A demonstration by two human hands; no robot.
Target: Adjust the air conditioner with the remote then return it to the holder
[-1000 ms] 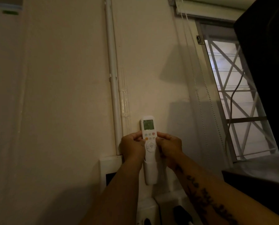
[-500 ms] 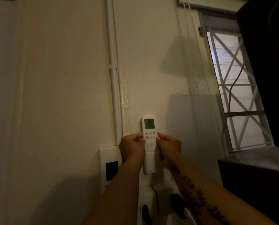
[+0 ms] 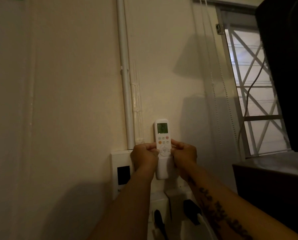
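A white remote with a lit green display stands upright against the cream wall, its lower end inside a white wall holder. My left hand pinches the remote's left edge near the round button pad. My right hand pinches its right edge at the same height. Both forearms reach up from the bottom of the view. The air conditioner is out of view apart from a green-marked corner at the top left.
A white pipe runs down the wall just left of the remote. A white wall panel with a dark square sits left of the holder. Sockets with black plugs are below. A barred window and dark furniture lie right.
The remote has slid down a little into the holder while both hands keep their pinch. The camera view has tilted slightly downward.
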